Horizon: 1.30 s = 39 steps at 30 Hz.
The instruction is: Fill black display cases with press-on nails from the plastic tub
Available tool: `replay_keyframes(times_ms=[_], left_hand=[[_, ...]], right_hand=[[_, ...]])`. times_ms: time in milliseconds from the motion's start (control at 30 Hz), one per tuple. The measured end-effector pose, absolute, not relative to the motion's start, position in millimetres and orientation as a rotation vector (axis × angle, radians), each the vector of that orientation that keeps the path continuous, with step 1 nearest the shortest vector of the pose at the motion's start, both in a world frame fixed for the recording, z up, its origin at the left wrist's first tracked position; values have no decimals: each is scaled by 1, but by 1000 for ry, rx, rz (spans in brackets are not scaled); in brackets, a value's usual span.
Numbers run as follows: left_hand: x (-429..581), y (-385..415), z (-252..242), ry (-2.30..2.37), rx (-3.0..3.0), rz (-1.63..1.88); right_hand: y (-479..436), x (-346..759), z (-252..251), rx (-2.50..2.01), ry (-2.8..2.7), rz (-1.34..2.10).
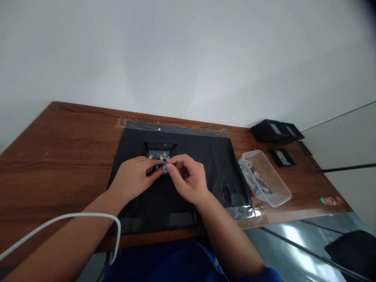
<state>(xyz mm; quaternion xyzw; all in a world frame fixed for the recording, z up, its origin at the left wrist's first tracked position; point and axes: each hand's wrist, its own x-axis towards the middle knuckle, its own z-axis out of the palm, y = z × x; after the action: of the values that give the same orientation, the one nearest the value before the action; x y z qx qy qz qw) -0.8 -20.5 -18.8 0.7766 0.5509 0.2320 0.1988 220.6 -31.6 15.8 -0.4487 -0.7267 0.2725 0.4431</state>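
Note:
A small black open box (pixel 161 146) sits on the black mat (pixel 176 211), with small shiny clear and yellow-green bits inside it. Over its near side, my right hand (pixel 189 178) pinches a small greyish piece (pixel 165 164) between thumb and fingers. My left hand (pixel 135 176) comes from the other side, thumb and forefinger curved in until their tips meet the same spot. What the left fingertips grip, the piece or the box edge, is too small to make out. Both hands partly hide the box.
On the right of the wooden table (pixel 73 156) stands a clear plastic tub (pixel 279 188) of small packets. Beyond it are black bins (pixel 268 131) and a flat black case (pixel 281 157). Coloured rings (pixel 330 201) lie near the right edge. A white cable (pixel 73 214) crosses my left forearm.

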Motion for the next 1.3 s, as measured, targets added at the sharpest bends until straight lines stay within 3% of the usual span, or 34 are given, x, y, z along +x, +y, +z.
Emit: replay_keyframes(times_ms=[300,533,1300], left_hand=[[-12,-18,10,1751,1858,835],[-22,-15,17,1842,1798,481],[-23,-24,1,1788,2071,274]], right_hand=[[-19,224,17,-1573,-2140,897],[-22,219,22,-1737,-2058,962],[-25,213,4,-1625,-2131,791]])
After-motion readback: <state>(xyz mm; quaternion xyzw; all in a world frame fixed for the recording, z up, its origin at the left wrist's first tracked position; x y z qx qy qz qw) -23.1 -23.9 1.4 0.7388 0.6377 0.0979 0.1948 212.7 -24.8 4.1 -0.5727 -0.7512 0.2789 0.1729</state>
